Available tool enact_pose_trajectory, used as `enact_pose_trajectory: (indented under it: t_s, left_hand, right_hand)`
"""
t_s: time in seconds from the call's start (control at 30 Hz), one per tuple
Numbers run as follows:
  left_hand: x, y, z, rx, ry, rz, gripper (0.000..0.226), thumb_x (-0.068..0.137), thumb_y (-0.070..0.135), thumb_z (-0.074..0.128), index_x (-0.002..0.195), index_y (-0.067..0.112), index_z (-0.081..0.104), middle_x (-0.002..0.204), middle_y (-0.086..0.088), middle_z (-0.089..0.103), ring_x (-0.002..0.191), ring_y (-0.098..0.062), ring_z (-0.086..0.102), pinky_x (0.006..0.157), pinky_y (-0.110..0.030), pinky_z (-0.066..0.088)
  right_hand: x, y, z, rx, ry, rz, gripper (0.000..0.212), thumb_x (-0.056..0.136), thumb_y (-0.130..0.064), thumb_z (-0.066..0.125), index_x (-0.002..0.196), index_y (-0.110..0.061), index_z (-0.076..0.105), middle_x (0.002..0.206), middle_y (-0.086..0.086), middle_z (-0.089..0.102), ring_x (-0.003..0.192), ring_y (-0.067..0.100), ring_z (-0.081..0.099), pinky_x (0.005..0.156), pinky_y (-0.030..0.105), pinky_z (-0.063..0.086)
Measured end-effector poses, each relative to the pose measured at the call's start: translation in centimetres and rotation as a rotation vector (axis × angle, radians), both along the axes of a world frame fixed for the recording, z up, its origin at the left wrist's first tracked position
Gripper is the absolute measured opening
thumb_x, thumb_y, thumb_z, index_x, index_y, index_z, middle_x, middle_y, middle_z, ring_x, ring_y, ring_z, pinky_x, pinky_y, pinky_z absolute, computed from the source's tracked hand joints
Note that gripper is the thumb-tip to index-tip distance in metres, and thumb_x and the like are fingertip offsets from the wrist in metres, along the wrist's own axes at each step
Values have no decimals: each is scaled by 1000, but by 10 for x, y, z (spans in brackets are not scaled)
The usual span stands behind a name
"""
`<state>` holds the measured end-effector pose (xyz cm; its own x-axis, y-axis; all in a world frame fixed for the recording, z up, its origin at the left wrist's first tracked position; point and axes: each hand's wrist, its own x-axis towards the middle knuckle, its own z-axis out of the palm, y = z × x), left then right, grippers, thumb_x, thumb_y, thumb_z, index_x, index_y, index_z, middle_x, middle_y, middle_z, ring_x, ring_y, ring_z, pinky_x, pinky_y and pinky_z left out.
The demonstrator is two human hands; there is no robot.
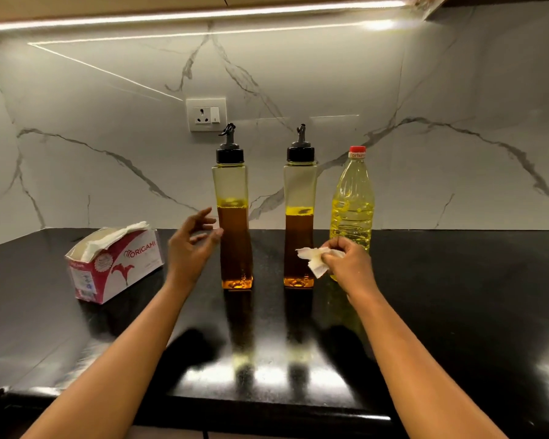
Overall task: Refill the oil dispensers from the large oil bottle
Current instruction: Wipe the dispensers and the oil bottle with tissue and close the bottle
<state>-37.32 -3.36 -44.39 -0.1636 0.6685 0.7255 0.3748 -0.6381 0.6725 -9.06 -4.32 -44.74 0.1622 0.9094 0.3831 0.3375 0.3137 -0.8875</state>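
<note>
Counting outward from the person, with twelve straight ahead: two oil dispensers, the eleven-o'clock dispenser [235,229] and the twelve-o'clock dispenser [299,229], each with one black spouted cap (so two caps). One large oil bottle [352,198] at one o'clock, with one red cap. One tissue box [114,264] at ten o'clock. One crumpled tissue [314,261], loose from the box, at one o'clock. Two hands: the left hand [189,248] at eleven, the right hand [349,264] at one. One wall socket [206,114], high at eleven, with one switch.
</note>
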Motion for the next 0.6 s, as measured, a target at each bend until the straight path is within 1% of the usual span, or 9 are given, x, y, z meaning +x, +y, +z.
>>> enact_pose_trajectory:
  t_s: [0.07, 0.13, 0.17, 0.23, 0.33, 0.37, 0.43, 0.53, 0.6]
  left_hand:
    - [20, -16, 16, 170, 38, 60, 33, 88, 11, 65, 118, 21, 56, 97, 11, 64, 88, 1, 63, 77, -16, 53]
    - [49, -27, 27, 171, 107, -18, 30, 88, 8, 65, 114, 20, 58, 94, 15, 64, 86, 3, 62, 75, -15, 53]
    - [63, -27, 30, 136, 153, -75, 33, 87, 9, 66, 117, 19, 57, 100, 13, 63, 89, 2, 62, 75, -15, 52]
    - [88, -15, 36, 20, 197, -164, 51, 85, 15, 70, 131, 22, 50, 121, 3, 57, 105, -3, 58, 78, -18, 53]
    - [112, 16, 45, -247, 61, -242, 85, 79, 28, 75, 148, 31, 24, 148, -8, 36, 132, -22, 41, 102, -39, 45]
    - [118, 24, 46, -320, -5, -279, 93, 78, 30, 75, 150, 31, 17, 152, -12, 32, 136, -27, 37, 107, -42, 39]
    - [128, 39, 45, -405, -106, -345, 97, 79, 32, 73, 152, 29, 9, 150, -17, 34, 137, -30, 38, 106, -38, 36]
    - [133, 48, 39, -408, -167, -371, 92, 75, 35, 74, 149, 24, 21, 140, -19, 48, 125, -28, 52, 99, -32, 47]
    - [131, 48, 35, -367, -151, -384, 83, 74, 34, 72, 145, 23, 31, 134, -17, 51, 119, -26, 56, 91, -28, 53]
  right_hand:
    - [8, -1, 2, -26, 108, -40, 9, 86, -11, 62, 86, -18, 68, 90, -1, 66, 82, 10, 61, 65, 22, 48]
    - [12, 0, 3, -57, 190, -61, 16, 88, -11, 60, 80, -21, 69, 93, 2, 67, 87, 14, 62, 72, 28, 54]
    - [13, 1, 2, -68, 207, -64, 19, 88, -10, 59, 78, -22, 70, 94, 2, 68, 89, 15, 63, 77, 32, 55]
    - [13, 1, 2, -82, 204, -59, 25, 89, -8, 57, 75, -25, 69, 94, 0, 68, 91, 15, 64, 83, 35, 55]
    - [15, 3, 0, -91, 191, -70, 22, 87, -9, 60, 77, -27, 68, 95, 0, 69, 90, 14, 64, 83, 35, 56]
    - [16, 4, -1, -98, 201, -80, 17, 86, -10, 62, 81, -26, 68, 97, 0, 68, 90, 13, 64, 82, 34, 56]
    - [20, 4, 0, -102, 211, -109, 10, 86, -14, 66, 90, -22, 67, 100, 0, 66, 90, 13, 62, 75, 28, 54]
    - [24, 3, 2, -66, 160, -179, 17, 83, -14, 69, 96, -19, 61, 99, -1, 61, 90, 14, 58, 62, 20, 45]
    - [27, 3, 4, -51, 142, -202, 21, 81, -14, 71, 97, -18, 58, 99, -1, 60, 90, 14, 57, 64, 21, 44]
